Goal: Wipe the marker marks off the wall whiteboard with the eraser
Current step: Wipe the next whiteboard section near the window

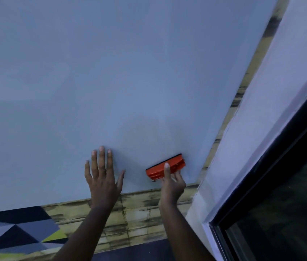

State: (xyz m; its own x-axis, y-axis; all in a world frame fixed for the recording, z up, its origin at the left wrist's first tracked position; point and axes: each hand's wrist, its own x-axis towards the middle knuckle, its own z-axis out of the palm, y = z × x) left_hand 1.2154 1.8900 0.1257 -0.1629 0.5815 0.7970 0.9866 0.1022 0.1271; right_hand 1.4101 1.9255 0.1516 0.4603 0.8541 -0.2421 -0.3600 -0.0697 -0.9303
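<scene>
The whiteboard [111, 72] fills most of the view, pale grey-blue, with faint smears and no clear marker strokes. An orange eraser [158, 168] with a black felt pad lies against the board near its lower right corner. My right hand [171, 183] grips the eraser from below, one finger over its orange back. To the left of it, my left hand [102, 178] rests flat on the board with its fingers spread.
A worn, yellowish wooden frame [134, 210] runs along the board's bottom and right edges. To the right stand a white wall strip [273, 110] and a dark window [290, 213]. A carpet with triangle patterns [15, 228] shows at the lower left.
</scene>
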